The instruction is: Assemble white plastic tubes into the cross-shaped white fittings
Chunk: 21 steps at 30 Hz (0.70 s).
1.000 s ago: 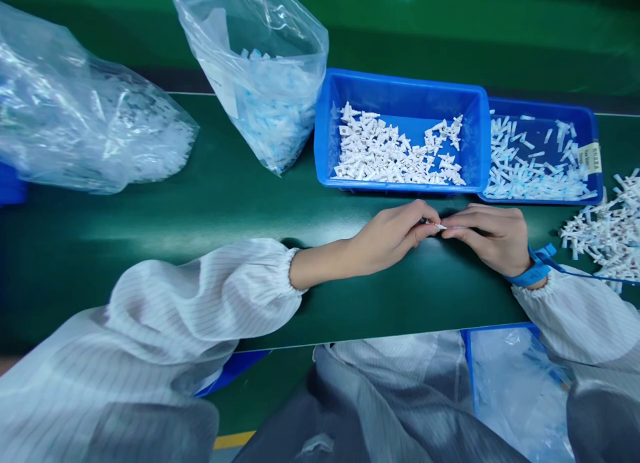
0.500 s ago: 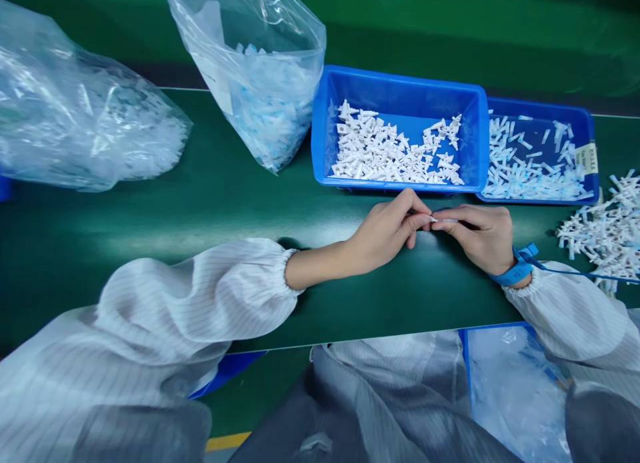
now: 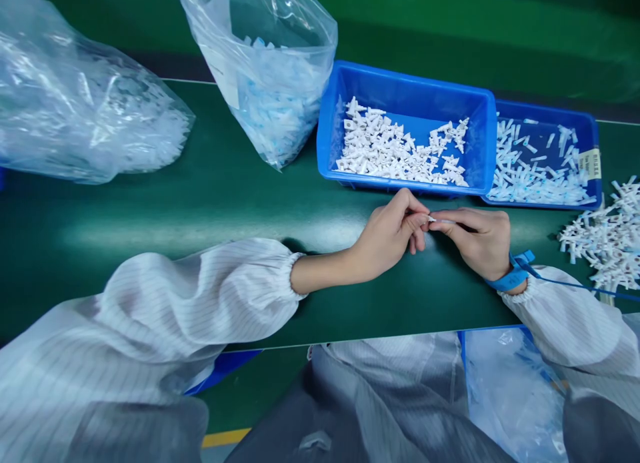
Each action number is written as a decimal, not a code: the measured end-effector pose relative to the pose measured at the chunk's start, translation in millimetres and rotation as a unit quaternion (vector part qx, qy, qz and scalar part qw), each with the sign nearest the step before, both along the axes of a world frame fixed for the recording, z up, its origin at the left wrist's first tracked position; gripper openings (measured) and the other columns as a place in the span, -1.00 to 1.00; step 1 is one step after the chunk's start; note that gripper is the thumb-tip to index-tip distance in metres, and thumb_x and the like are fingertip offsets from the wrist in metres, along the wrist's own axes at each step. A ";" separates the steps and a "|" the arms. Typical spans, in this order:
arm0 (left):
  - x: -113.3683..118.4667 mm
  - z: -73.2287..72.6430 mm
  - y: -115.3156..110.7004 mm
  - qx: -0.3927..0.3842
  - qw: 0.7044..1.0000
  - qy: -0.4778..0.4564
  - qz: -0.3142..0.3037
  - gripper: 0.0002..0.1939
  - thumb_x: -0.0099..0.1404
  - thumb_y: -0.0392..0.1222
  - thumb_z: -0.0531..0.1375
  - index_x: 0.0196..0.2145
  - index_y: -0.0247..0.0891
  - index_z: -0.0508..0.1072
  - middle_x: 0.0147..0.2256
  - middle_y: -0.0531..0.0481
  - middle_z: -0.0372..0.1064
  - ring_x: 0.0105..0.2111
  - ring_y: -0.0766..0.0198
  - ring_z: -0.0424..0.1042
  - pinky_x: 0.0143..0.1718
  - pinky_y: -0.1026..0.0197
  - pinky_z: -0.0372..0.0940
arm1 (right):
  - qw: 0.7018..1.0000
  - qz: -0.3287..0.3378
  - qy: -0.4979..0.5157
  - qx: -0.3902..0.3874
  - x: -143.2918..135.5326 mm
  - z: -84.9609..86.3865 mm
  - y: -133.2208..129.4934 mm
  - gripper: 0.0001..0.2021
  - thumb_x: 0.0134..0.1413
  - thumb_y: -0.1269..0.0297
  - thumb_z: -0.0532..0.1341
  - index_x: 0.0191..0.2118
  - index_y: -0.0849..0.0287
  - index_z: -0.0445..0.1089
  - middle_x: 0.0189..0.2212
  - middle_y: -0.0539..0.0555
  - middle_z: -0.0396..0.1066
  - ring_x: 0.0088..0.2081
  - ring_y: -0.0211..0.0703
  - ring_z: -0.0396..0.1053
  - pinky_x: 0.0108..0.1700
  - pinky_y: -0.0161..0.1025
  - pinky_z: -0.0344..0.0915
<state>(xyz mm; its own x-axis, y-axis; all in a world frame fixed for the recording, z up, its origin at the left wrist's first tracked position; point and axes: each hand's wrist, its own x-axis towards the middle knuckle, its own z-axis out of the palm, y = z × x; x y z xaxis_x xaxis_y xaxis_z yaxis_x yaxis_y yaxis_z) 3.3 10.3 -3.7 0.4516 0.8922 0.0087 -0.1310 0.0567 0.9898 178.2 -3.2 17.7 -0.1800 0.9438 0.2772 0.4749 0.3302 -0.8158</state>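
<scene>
My left hand (image 3: 387,236) pinches a small white piece (image 3: 431,219) between thumb and forefinger. Facing it, fingertips nearly touching, my right hand (image 3: 477,239) is closed on a thin pale tube (image 3: 447,221) that meets the white piece end to end. A blue band with a cord circles my right wrist. Just beyond my hands stands a blue bin (image 3: 406,185) holding white plastic pieces (image 3: 385,146). To its right is a second blue bin (image 3: 593,149) with pale blue-tipped tubes (image 3: 540,183).
A pile of white and pale blue pieces (image 3: 613,239) lies at the right of the green table (image 3: 165,216). An open clear bag of tubes (image 3: 280,96) stands left of the bins, and another filled bag (image 3: 100,116) lies farther left. Below the table edge is a bag-lined blue container (image 3: 510,383).
The view has shifted slightly, so the bins and bags appear a little farther right. Both hands keep nearly the same pose, and slightly more of the tube shows.
</scene>
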 end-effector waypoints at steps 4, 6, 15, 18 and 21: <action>0.1 -0.7 -0.6 -0.018 1.000 -0.002 0.016 -0.78 0.41 -0.04 0.09 -0.31 -0.21 0.18 -0.61 0.20 0.32 -0.66 0.44 0.33 -0.63 0.40 0.24 | 1.000 -0.025 -0.010 -0.010 -5.0 -0.2 -2.0 -0.91 0.11 0.28 0.33 -0.35 0.02 0.63 -0.39 -0.04 0.61 -0.40 -0.15 0.56 -0.32 -0.26 0.48; 0.4 0.2 -1.0 -0.037 0.999 -0.001 0.023 -0.79 0.42 -0.08 0.09 -0.32 -0.21 0.17 -0.61 0.20 0.33 -0.67 0.45 0.33 -0.63 0.41 0.23 | 0.999 -0.032 -0.012 -0.010 -6.5 -0.9 -2.8 -0.91 0.11 0.30 0.34 -0.34 0.02 0.63 -0.37 -0.05 0.62 -0.37 -0.15 0.57 -0.28 -0.25 0.50; 2.0 5.5 -0.9 -0.071 0.997 0.001 0.039 -0.86 0.40 -0.30 0.05 -0.35 -0.22 0.18 -0.63 0.21 0.34 -0.72 0.47 0.29 -0.67 0.43 0.18 | 0.999 -0.033 -0.037 0.017 -7.5 -2.8 -2.2 -0.91 0.09 0.37 0.35 -0.33 0.05 0.63 -0.36 -0.09 0.62 -0.36 -0.18 0.59 -0.26 -0.33 0.49; 2.3 6.4 -1.2 -0.066 0.997 0.009 0.041 -0.86 0.39 -0.32 0.04 -0.35 -0.21 0.18 -0.64 0.22 0.32 -0.72 0.47 0.28 -0.67 0.43 0.17 | 0.998 -0.036 -0.046 0.027 -8.0 -3.8 -2.5 -0.90 0.09 0.38 0.34 -0.33 0.05 0.63 -0.36 -0.10 0.62 -0.35 -0.20 0.59 -0.26 -0.36 0.49; 2.6 5.8 -2.5 -0.059 0.997 0.014 0.042 -0.86 0.39 -0.31 0.05 -0.36 -0.21 0.18 -0.65 0.22 0.32 -0.72 0.47 0.27 -0.68 0.43 0.16 | 0.998 -0.040 -0.046 0.027 -9.5 -4.7 -3.4 -0.90 0.10 0.37 0.33 -0.34 0.04 0.63 -0.36 -0.10 0.62 -0.35 -0.20 0.59 -0.26 -0.36 0.49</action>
<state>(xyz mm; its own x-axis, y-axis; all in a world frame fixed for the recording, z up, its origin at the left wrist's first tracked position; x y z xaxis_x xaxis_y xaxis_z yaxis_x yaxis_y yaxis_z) 5.9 7.8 2.1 0.3743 0.9207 -0.1100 -0.1133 0.1631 0.9801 168.7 -6.7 13.0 -0.1313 0.9402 0.3142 0.5741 0.3305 -0.7491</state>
